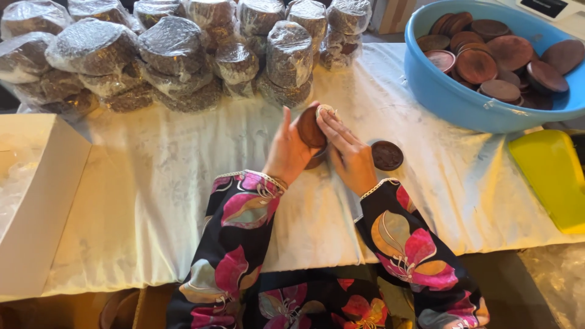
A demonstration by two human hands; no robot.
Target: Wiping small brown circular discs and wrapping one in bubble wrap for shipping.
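While both hands are working at the cloth's middle:
Left hand (pixel 287 149): cupping a round brown disc (pixel 309 127) upright, fingers curling behind it, thumb raised.
Right hand (pixel 348 153): fingers lying together, tips pressing the disc's top rim.
Loose disc (pixel 387 155): dark, embossed, lying flat just beside the right hand.
Cloth (pixel 183 183): white, creased, lying bare toward the near edge.
Wrapped stacks (pixel 177 55): glossy film, crowding the far edge.
Basin (pixel 451 97): blue plastic, holding smooth brown discs.
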